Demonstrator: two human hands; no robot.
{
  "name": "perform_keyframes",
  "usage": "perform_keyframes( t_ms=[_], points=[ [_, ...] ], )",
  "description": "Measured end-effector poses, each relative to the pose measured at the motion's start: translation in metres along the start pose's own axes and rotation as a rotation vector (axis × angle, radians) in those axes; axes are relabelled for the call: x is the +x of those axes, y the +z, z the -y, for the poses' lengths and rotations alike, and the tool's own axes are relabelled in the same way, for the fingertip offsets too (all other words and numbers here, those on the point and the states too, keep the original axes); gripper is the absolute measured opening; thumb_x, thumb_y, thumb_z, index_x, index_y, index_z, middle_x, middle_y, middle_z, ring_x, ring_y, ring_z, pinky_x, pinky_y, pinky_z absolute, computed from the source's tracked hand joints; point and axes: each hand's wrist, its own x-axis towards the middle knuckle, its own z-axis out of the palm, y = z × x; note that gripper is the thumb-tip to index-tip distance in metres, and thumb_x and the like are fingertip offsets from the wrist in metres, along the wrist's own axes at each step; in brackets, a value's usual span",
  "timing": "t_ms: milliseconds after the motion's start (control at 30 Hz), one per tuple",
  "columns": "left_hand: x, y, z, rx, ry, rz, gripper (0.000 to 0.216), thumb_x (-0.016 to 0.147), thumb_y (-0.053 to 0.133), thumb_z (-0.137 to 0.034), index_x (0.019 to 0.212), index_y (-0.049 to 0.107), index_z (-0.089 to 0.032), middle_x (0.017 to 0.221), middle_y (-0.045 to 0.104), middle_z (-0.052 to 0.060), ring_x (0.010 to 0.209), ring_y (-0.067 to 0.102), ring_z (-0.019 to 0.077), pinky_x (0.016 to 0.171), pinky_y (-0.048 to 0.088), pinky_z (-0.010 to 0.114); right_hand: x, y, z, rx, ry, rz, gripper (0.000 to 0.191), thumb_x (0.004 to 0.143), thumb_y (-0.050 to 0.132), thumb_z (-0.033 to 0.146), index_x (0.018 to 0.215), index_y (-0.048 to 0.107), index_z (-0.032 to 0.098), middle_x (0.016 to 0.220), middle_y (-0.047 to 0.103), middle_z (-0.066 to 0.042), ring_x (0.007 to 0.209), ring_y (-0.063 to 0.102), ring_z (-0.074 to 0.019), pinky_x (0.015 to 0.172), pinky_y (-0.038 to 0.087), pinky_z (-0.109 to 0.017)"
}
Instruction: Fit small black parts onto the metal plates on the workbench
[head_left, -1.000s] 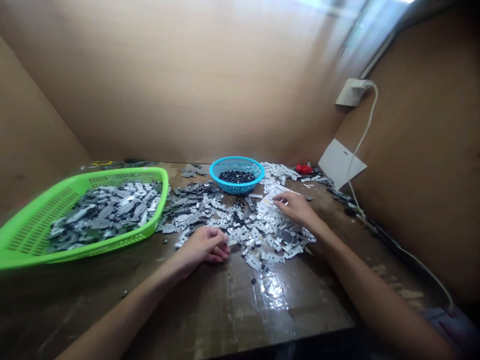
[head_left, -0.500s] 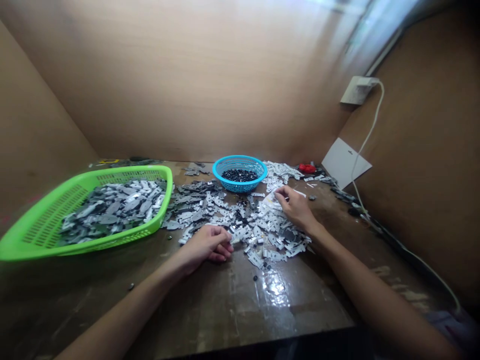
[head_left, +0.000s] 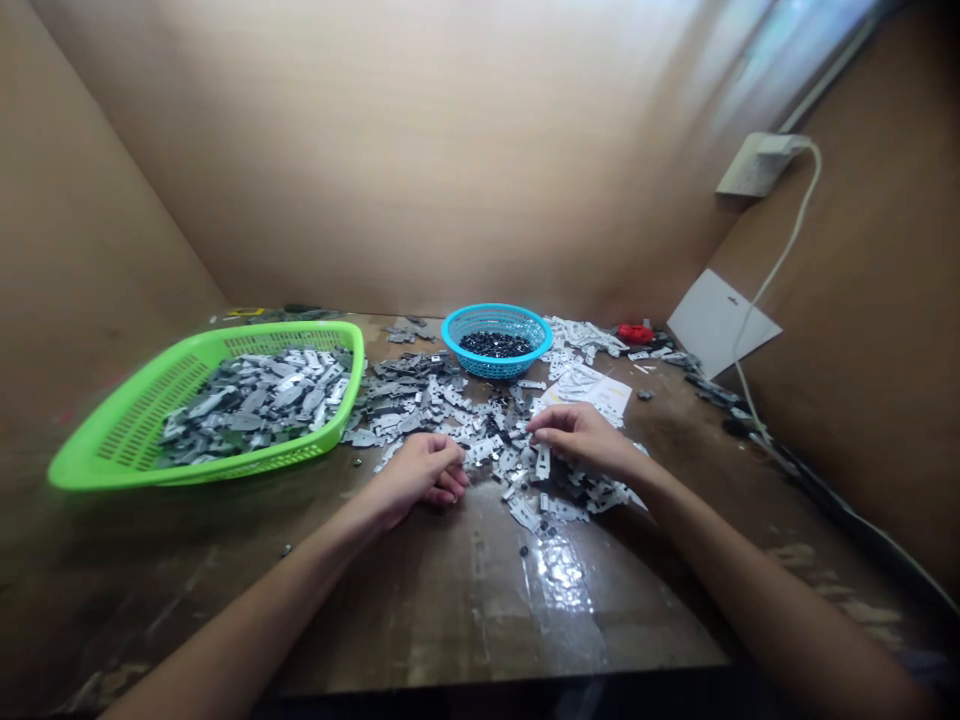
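Over the front left edge of a loose heap of flat grey plastic pieces (head_left: 420,400), my left hand (head_left: 424,475) is closed with its fingers curled in. Anything inside it is hidden. My right hand (head_left: 581,437) reaches over the heap from the right, thumb and fingertips pinched together. A light grey plastic piece with dark slots (head_left: 543,460) shows just below that thumb; I cannot tell whether it is held or lies on the heap. Behind the right hand, a white paper sheet (head_left: 611,393) lies partly under pieces.
A green basket (head_left: 352,400) full of grey pieces stands left. Behind the heap is a blue basket (head_left: 448,345) of small black parts. A red object (head_left: 635,333) lies at the back right. A white card (head_left: 720,320) and a cable (head_left: 799,225) are by the right wall.
My right hand has come down and toward me from the paper sheet to the middle of the heap. The left hand stays nearly in place. The view has shifted slightly left.
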Motion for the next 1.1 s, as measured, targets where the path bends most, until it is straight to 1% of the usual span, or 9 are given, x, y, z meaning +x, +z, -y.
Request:
perform_keyframes(
  t_ms=[100, 167, 267, 367, 567, 700, 800, 900, 1100],
  points=[
    [0.0, -0.001, -0.001, 0.004, 0.003, -0.019, 0.027, 0.067, 0.059, -0.038, 0.074, 0.051, -0.014, 0.067, 0.061, 0.004, 0.053, 0.057, 0.01, 0.049, 0.044, 0.02, -0.004, 0.01, 0.008, -0.333, -0.193, -0.182, 0.015, 0.078, 0.057, 0.028, 0.085, 0.066, 0.019, 0.087, 0.062, -0.006, 0.078, 0.056, -0.0161, 0.072, 0.044, -0.031],
    [-0.001, 0.001, -0.001, 0.01, -0.002, -0.009, 0.027, 0.066, 0.06, -0.039, 0.074, 0.052, -0.014, 0.066, 0.062, 0.004, 0.052, 0.056, 0.01, 0.048, 0.044, 0.02, -0.006, 0.017, 0.014, -0.423, -0.35, -0.245, 0.014, 0.079, 0.057, 0.026, 0.089, 0.065, 0.02, 0.097, 0.059, -0.007, 0.089, 0.053, -0.0182, 0.08, 0.042, -0.035],
    [-0.001, 0.004, 0.001, 0.003, -0.003, 0.031, 0.027, 0.067, 0.059, -0.039, 0.074, 0.053, -0.014, 0.067, 0.062, 0.005, 0.052, 0.056, 0.01, 0.047, 0.043, 0.019, -0.008, 0.028, 0.021, -0.455, -0.518, -0.182, 0.017, 0.078, 0.06, 0.026, 0.094, 0.064, 0.022, 0.105, 0.056, -0.007, 0.096, 0.05, -0.0193, 0.083, 0.042, -0.036],
    [-0.001, 0.004, 0.004, -0.02, 0.002, 0.072, 0.026, 0.068, 0.059, -0.038, 0.075, 0.053, -0.013, 0.068, 0.062, 0.005, 0.052, 0.056, 0.01, 0.048, 0.044, 0.019, -0.009, 0.034, 0.023, -0.485, -0.583, -0.113, 0.017, 0.077, 0.06, 0.025, 0.093, 0.064, 0.023, 0.105, 0.056, -0.006, 0.095, 0.048, -0.0202, 0.081, 0.042, -0.038],
    [0.0, 0.001, 0.008, -0.049, 0.01, 0.116, 0.024, 0.072, 0.056, -0.035, 0.077, 0.052, -0.013, 0.069, 0.061, 0.006, 0.053, 0.056, 0.0093, 0.049, 0.044, 0.019, -0.007, 0.033, 0.019, -0.463, -0.607, -0.084, 0.016, 0.078, 0.059, 0.022, 0.093, 0.065, 0.023, 0.102, 0.058, -0.007, 0.092, 0.049, -0.0201, 0.078, 0.043, -0.038],
    [0.001, 0.0, 0.007, -0.049, 0.008, 0.114, 0.023, 0.073, 0.056, -0.035, 0.079, 0.052, -0.013, 0.07, 0.061, 0.006, 0.054, 0.056, 0.0091, 0.049, 0.044, 0.019, -0.009, 0.032, 0.022, -0.413, -0.604, -0.066, 0.02, 0.078, 0.06, 0.023, 0.097, 0.064, 0.023, 0.103, 0.058, -0.007, 0.094, 0.05, -0.0201, 0.081, 0.042, -0.038],
    [0.002, -0.004, 0.002, -0.035, 0.002, 0.055, 0.023, 0.071, 0.057, -0.034, 0.078, 0.052, -0.013, 0.069, 0.061, 0.006, 0.052, 0.056, 0.0092, 0.049, 0.044, 0.019, -0.011, 0.032, 0.026, -0.35, -0.541, -0.149, 0.022, 0.08, 0.057, 0.023, 0.102, 0.062, 0.022, 0.101, 0.058, -0.007, 0.094, 0.052, -0.0187, 0.082, 0.043, -0.035],
    [0.003, -0.012, -0.006, -0.029, 0.019, -0.027, 0.024, 0.069, 0.059, -0.034, 0.074, 0.05, -0.013, 0.068, 0.061, 0.006, 0.052, 0.055, 0.0092, 0.048, 0.043, 0.019, -0.008, 0.033, 0.023, -0.359, -0.479, -0.218, 0.019, 0.082, 0.054, 0.022, 0.099, 0.062, 0.021, 0.093, 0.059, -0.007, 0.088, 0.053, -0.0177, 0.077, 0.044, -0.033],
    [0.002, -0.024, -0.014, -0.026, 0.053, -0.137, 0.024, 0.067, 0.061, -0.035, 0.072, 0.05, -0.014, 0.066, 0.061, 0.004, 0.051, 0.055, 0.0094, 0.049, 0.043, 0.02, 0.006, 0.041, 0.013, -0.598, -0.434, -0.123, 0.016, 0.083, 0.052, 0.021, 0.092, 0.065, 0.021, 0.088, 0.059, -0.006, 0.084, 0.051, -0.0178, 0.073, 0.042, -0.031]
  ],
)
